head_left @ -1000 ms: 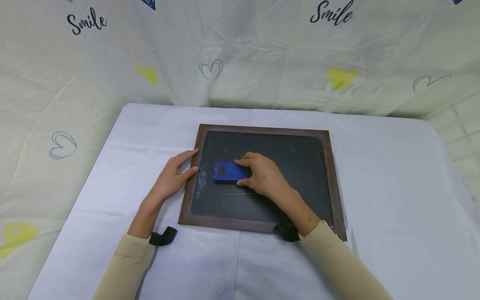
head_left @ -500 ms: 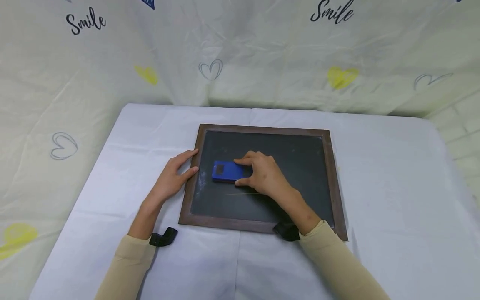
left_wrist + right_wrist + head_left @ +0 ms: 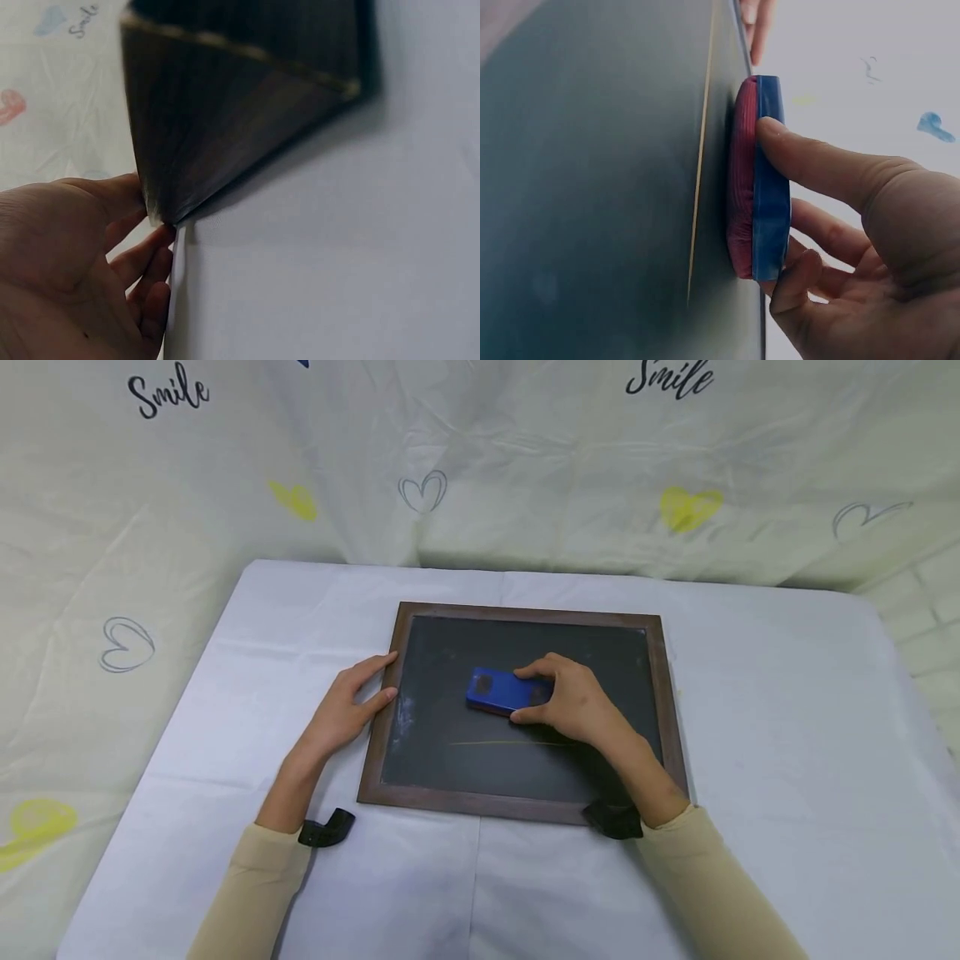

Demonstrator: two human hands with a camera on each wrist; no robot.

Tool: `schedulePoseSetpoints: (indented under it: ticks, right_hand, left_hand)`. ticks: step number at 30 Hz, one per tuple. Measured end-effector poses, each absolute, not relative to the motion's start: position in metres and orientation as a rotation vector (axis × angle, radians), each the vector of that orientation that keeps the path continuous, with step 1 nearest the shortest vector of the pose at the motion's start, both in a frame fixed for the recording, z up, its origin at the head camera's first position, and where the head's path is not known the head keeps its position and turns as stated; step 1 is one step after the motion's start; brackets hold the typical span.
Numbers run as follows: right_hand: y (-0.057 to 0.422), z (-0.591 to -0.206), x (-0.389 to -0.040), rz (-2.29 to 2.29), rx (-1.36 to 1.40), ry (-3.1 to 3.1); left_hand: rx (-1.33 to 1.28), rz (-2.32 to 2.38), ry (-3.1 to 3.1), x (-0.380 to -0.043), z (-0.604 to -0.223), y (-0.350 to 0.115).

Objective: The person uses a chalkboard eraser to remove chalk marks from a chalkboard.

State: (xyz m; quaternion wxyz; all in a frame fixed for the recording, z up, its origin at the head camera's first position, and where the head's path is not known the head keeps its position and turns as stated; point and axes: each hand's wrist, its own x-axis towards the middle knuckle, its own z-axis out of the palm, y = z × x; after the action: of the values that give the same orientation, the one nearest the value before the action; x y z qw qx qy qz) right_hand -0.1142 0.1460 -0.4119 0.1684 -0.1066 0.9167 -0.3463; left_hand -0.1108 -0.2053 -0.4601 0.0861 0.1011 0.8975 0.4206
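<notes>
A dark chalkboard [image 3: 450, 760] in a brown wooden frame [image 3: 480, 806] lies on the table. My right hand [image 3: 581, 702] grips a chalkboard eraser [image 3: 497, 690] between thumb and fingers, near its right end, over the middle of the board. In the right wrist view the eraser [image 3: 771, 202] shows a blue back and a ribbed pink pad facing the board; whether the pad touches it I cannot tell. A thin yellowish line [image 3: 480, 743] runs across the board below the eraser. My left hand [image 3: 341, 710] rests its fingertips and thumb against the frame's left side, fingers extended.
A white cloth [image 3: 787, 735] covers the table around the board. Behind it hangs a pale sheet [image 3: 525, 468] printed with hearts and "Smile". Whitish smudges [image 3: 405, 718] mark the board's left part. A black wrist mount [image 3: 326, 828] sits at each cuff.
The eraser shifted slightly left at first, then my right hand carried it right and tilted it a little. More of the yellowish line shows. My left hand stays on the frame.
</notes>
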Motion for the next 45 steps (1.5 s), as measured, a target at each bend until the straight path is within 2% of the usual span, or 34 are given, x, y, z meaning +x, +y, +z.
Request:
schedulePoseSetpoints:
  ticks: [25, 45]
  right_hand:
    - [0.22, -0.405, -0.098, -0.935, 0.027, 2.835]
    - [0.249, -0.412, -0.087, -0.947, -0.102, 2.877]
  left_hand:
    - [0.285, 1.281, 2.672, -0.115, -0.457, -0.206]
    - [0.289, 1.262, 2.668, -0.112, -0.461, -0.206]
